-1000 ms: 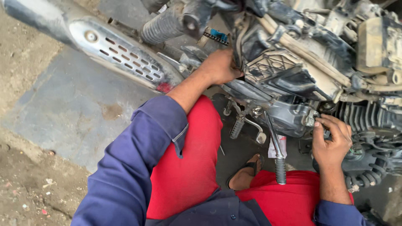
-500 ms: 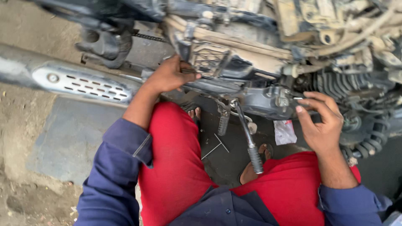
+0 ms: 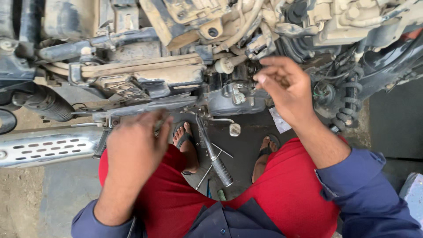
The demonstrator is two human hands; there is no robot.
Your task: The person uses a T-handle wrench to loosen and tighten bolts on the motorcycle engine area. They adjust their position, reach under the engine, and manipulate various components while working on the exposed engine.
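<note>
A dusty motorcycle [image 3: 229,48] fills the top of the view, its engine [image 3: 238,99] and frame hanging over a person squatting in red trousers [image 3: 286,194] and a blue jacket [image 3: 370,194]. Since a second ago the view has swung from the back of the machine toward its middle, and both hands have come off the metal: the left no longer grips the frame near the silver exhaust [image 3: 48,145], and the right has left the engine's side. That suggests a pause between grips rather than a turn of any fastener.

The left hand [image 3: 134,150] now hovers, blurred by motion, just in front of the lower frame rail, fingers loosely spread and holding nothing that can be seen. The right hand [image 3: 284,86] is raised near the engine casing, fingers [image 3: 264,79] half curled; whether something small is pinched between them cannot be told.

The engine casing sits between the two hands, just above the kick lever [image 3: 213,156], which slants down between the knees and crosses the way to the lower engine. A rear spring [image 3: 44,103] lies at left, ribbed hoses [image 3: 348,105] at right. Sandalled feet [image 3: 187,147] rest on dark ground, thin metal rods [image 3: 211,165] between them, and a scrap of paper [image 3: 278,121] under the right wrist.
</note>
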